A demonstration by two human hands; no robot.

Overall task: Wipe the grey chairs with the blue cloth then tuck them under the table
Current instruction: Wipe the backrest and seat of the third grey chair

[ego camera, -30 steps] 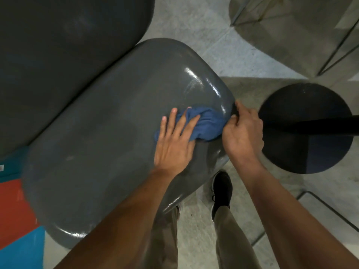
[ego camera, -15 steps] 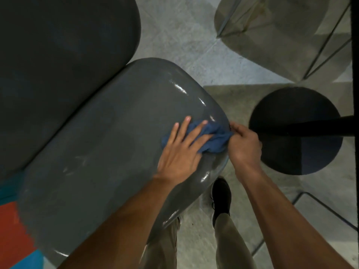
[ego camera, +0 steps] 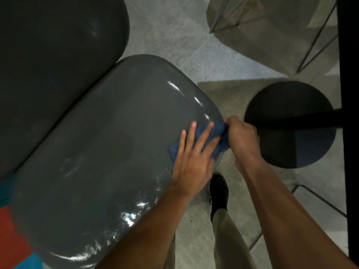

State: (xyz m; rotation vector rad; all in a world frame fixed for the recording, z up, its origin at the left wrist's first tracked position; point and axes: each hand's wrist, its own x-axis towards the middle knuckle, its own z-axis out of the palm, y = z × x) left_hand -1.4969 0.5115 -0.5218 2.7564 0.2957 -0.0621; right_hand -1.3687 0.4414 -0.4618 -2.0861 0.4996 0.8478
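A glossy grey chair seat (ego camera: 101,152) fills the left and middle of the head view, with its dark backrest (ego camera: 54,55) at the upper left. The blue cloth (ego camera: 217,133) lies bunched at the seat's right edge. My left hand (ego camera: 194,158) presses flat on the cloth with straight, spread fingers. My right hand (ego camera: 242,140) is curled at the seat's right edge, gripping the cloth's end; the chair rim under it is hidden.
A black round table base (ego camera: 303,148) with its dark post sits on the floor at right, under a black table edge (ego camera: 349,74). A second chair with thin metal legs (ego camera: 262,26) stands at the upper right. My shoe (ego camera: 218,191) is below the seat's edge.
The cloth and both hands have slid toward the seat's right edge, and the cloth is more bunched under my left hand. The camera view has shifted slightly.
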